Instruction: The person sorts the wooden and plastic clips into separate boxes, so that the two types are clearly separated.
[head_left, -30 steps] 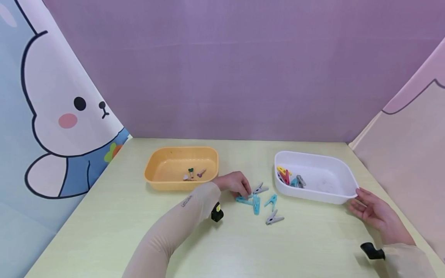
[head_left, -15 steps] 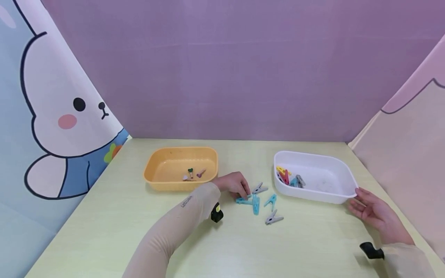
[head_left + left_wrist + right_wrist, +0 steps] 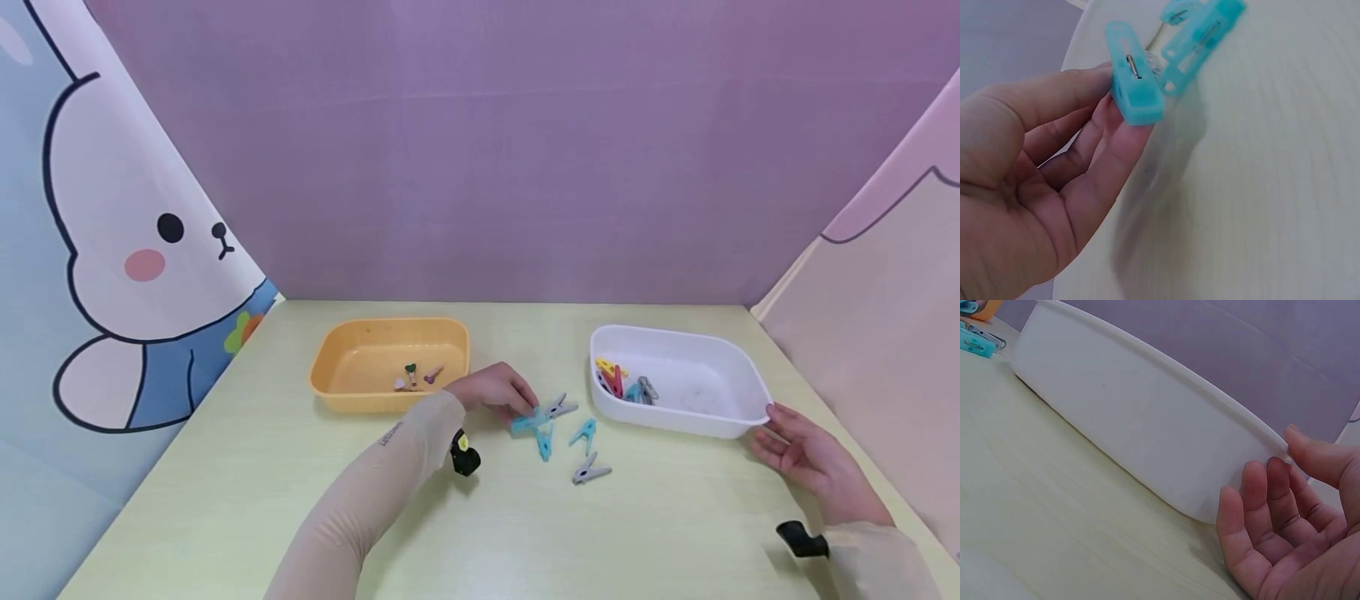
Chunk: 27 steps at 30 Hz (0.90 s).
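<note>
My left hand (image 3: 498, 390) pinches a light blue clothespin (image 3: 1137, 94) between thumb and fingers, close over the table. Another blue clothespin (image 3: 544, 444) lies just below it, and a third blue clothespin (image 3: 584, 433) is further right. One grey clothespin (image 3: 558, 407) rests beside the left fingertips; a second grey clothespin (image 3: 591, 470) lies nearer the front. At the right, my right hand (image 3: 810, 462) holds the corner of a white plastic bin (image 3: 697, 423), thumb on the rim and curled fingers against the outer wall in the right wrist view.
Inside the white bin, at its left end, are yellow, red, blue and grey clothespins (image 3: 615, 382). An orange bin (image 3: 386, 402) stands behind the left forearm with several small decorated clips (image 3: 412, 372) in it. A purple backdrop (image 3: 510, 167) rises along the table's far edge.
My left hand has lifted the blue clothespin slightly off the table, over the one beside it, which has shifted a little. The right hand and the white bin stay in place.
</note>
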{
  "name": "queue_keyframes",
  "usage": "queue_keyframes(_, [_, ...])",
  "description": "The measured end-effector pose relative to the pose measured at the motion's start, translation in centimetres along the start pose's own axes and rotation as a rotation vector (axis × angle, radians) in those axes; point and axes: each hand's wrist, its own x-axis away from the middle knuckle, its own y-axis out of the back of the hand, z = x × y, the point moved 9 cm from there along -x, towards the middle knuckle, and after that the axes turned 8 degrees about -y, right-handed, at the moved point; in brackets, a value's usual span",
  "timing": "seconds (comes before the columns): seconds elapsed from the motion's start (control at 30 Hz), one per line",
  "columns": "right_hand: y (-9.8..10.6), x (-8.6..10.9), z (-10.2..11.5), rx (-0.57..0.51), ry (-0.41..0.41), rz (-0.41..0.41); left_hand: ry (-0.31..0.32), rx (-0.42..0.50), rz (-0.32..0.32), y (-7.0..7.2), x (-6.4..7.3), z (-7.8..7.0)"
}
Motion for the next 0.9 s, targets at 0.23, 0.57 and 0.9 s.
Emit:
queue_keyframes(0.23, [-0.04,0.02,0.10,0.003,0.007,-0.008,-0.008,0.089,-0.032,0.32,-0.08,-0.19])
queue_keyframes(0.57, [-0.02,-0.04,0.02,0.008,-0.007,0.007,-0.040,0.227,-0.070,0.61,-0.35,-0.63])
queue_keyframes(0.9, [-0.03,0.06,0.02,0.018,0.004,-0.018,-0.063,0.339,-0.112,0.79,-0.67,-0.92])
